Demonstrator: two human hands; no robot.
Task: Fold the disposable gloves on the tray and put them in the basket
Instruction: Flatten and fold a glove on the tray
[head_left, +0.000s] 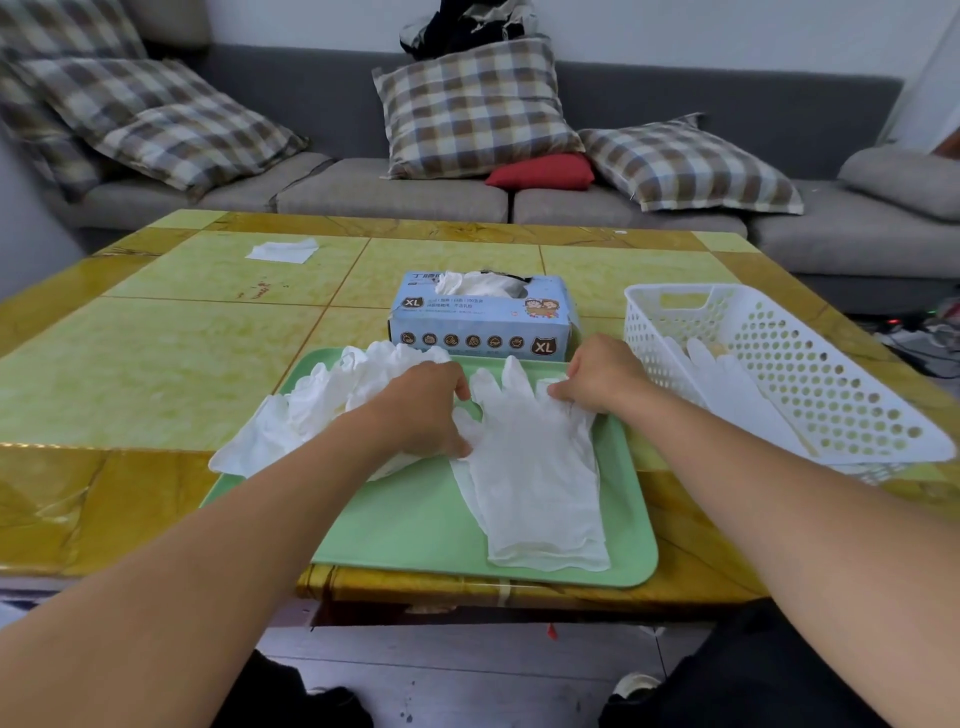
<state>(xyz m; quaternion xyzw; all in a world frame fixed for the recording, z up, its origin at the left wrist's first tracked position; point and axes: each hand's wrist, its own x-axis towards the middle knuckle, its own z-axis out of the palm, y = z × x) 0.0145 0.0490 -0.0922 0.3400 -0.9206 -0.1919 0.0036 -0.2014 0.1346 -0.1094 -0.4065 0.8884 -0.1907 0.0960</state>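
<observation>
A white disposable glove (535, 473) lies flat on the green tray (415, 530), fingers pointing away from me and cuff toward me. My left hand (423, 410) pinches its thumb side at the left edge. My right hand (602, 374) pinches its outer fingers at the right. A heap of several crumpled white gloves (332, 400) covers the tray's left part and spills over its left rim. The white perforated basket (810, 374) stands tilted to the right of the tray, with a glove (727, 379) inside it.
A blue glove box (483, 319) marked XL stands just behind the tray, a glove poking out of its top. A white tissue (283, 251) lies at the table's far left. The yellow-green tiled table (156, 338) stretches left, and a grey sofa with plaid cushions sits behind.
</observation>
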